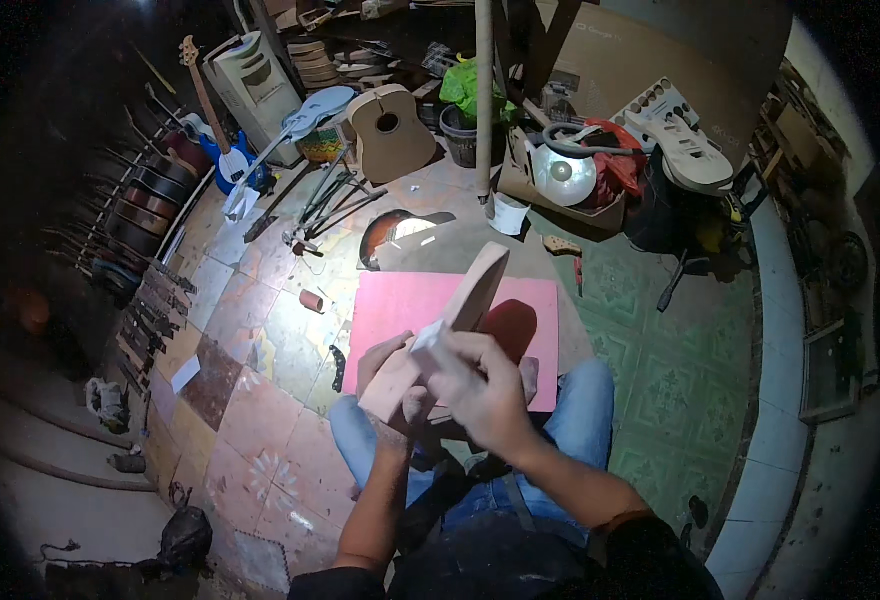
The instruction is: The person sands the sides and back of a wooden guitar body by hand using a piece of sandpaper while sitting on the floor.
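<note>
A pale, bare wooden piece (477,290) with a long rounded end slants up and away from me above a pink board (390,300). My left hand (384,362) is wrapped round its lower part, the thumb lying on the near side. My right hand (488,390) is closed on a small whitish block or folded sheet (428,340), pressed against the middle of the wood; whether it is sandpaper I cannot tell. The fingers of the right hand are slightly blurred. A dark red shadow of the wood falls on the board.
A dark knife-like tool (337,368) lies left of the board, with a small reddish cylinder (311,301) beyond. Farther off are an acoustic guitar body (390,135), a blue electric guitar (230,165), a pole (484,100), a filled cardboard box (600,212) and a screwdriver-like tool (672,280).
</note>
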`<state>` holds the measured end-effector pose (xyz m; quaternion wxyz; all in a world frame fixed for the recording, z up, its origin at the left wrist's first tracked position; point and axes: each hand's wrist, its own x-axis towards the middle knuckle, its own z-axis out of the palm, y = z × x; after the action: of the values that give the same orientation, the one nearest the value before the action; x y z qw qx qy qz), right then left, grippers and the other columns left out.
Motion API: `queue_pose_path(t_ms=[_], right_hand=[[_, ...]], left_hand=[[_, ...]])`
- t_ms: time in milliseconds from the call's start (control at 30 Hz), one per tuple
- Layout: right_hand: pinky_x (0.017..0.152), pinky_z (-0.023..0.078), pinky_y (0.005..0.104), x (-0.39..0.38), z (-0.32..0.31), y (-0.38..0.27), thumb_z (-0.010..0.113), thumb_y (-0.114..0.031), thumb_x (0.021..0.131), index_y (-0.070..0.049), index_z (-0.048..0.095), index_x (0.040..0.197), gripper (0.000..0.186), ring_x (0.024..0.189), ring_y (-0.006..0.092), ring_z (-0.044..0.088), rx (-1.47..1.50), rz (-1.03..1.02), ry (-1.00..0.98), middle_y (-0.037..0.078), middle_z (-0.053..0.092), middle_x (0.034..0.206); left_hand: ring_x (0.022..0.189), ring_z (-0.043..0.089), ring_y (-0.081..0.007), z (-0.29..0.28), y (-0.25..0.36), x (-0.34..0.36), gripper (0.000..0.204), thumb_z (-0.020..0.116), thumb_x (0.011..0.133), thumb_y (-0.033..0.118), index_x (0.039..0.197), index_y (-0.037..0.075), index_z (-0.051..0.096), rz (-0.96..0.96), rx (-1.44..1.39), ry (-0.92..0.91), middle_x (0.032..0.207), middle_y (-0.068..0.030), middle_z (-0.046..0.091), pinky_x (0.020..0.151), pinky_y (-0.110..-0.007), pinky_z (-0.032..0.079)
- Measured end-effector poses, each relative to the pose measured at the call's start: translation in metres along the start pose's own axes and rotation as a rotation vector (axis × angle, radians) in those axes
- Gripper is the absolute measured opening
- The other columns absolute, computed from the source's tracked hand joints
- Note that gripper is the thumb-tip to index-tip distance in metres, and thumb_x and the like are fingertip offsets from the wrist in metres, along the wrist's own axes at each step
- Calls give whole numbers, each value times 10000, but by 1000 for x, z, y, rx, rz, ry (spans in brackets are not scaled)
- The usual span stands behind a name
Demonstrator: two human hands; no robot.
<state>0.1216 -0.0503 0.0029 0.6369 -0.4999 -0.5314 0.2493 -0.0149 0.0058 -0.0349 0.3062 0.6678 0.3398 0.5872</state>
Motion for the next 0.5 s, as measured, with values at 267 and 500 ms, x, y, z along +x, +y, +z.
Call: queue_pose_path(t_ms=[267,500], right_hand=[[910,524,341,0,-4,-21,758,-119,847,38,591,1210,428,1039,149,633,-101,-2,65,149,648,1114],[891,521,357,21,-15,-22,729,-68,845,0,593,1215,400,1049,212,626,-2,73,121,147,623,1145]], left_hand=[[1212,571,-311,22,21,4,1133,336,828,919,1354,-75,470,-230,-436,4,1353,-251,547,1054,-450,466],[1239,541,-264,33,38,25,1051,466,844,856,1411,-29,470,-335,-598,-97,1383,-170,512,1058,-416,454]])
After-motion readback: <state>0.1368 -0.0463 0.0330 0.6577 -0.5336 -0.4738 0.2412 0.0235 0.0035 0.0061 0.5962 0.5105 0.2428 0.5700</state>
